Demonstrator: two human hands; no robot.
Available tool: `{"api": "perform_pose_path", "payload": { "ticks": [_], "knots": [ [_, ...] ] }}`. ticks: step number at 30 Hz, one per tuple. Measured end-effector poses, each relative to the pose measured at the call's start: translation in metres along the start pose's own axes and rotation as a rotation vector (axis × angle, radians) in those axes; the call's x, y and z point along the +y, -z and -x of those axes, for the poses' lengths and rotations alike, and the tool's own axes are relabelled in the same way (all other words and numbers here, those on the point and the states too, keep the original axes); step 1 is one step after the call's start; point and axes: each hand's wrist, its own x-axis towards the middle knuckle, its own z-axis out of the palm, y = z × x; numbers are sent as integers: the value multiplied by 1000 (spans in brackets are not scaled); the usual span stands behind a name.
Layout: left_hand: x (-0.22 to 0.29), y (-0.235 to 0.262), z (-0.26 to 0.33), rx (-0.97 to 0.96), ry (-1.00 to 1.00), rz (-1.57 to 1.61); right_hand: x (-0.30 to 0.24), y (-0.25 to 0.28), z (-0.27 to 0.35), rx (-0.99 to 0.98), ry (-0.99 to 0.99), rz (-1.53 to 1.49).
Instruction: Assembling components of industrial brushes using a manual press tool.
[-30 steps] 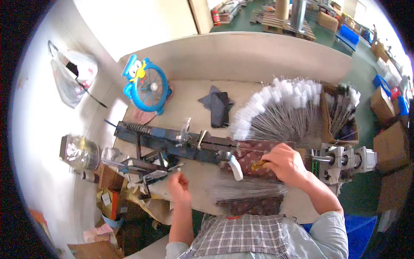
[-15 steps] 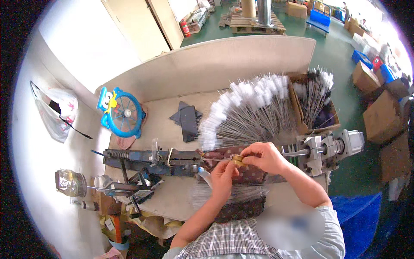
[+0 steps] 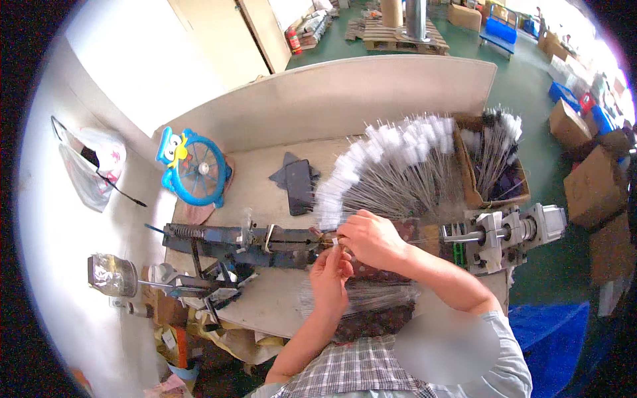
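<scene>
1. Both your hands have closed in together since half a second ago: your left hand (image 3: 330,275) has come up under your right hand (image 3: 370,239), and they now meet at the middle of the machine (image 3: 265,239).
2. Your right hand curls over the spot, fingertips pinched narrow on something small and pale; what it is, I cannot tell.
3. Your left hand's fingers are bunched tight just below, touching the same small piece.
4. That piece sits at the right end of the dark machine bar, just left of the grey motor block (image 3: 511,232).
5. Fanned out beyond your hands lies a spread of thin wires with white tips (image 3: 398,166).
6. Farther right, a cardboard box (image 3: 494,162) holds more wires.
7. Far left on the table (image 3: 265,166) stands a blue fan (image 3: 196,169).
</scene>
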Motion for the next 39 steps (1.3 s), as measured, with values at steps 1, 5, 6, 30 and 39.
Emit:
{"api": "perform_pose_path", "payload": {
  "ticks": [1,5,6,30,39],
  "knots": [
    [0,2,0,9,0,13,-4,9,3,36,-20,-17],
    [0,9,0,-62,-9,-101,-7,17,0,-11,-134,-191],
    [0,8,-2,-90,19,-152,-6,16,-1,-11,-144,-173],
    [-5,-9,-5,35,-52,231,-12,1,28,295,-19,-1],
    [-2,-6,-7,2,-32,295,-26,-1,19,310,-50,-36]
  ]
}}
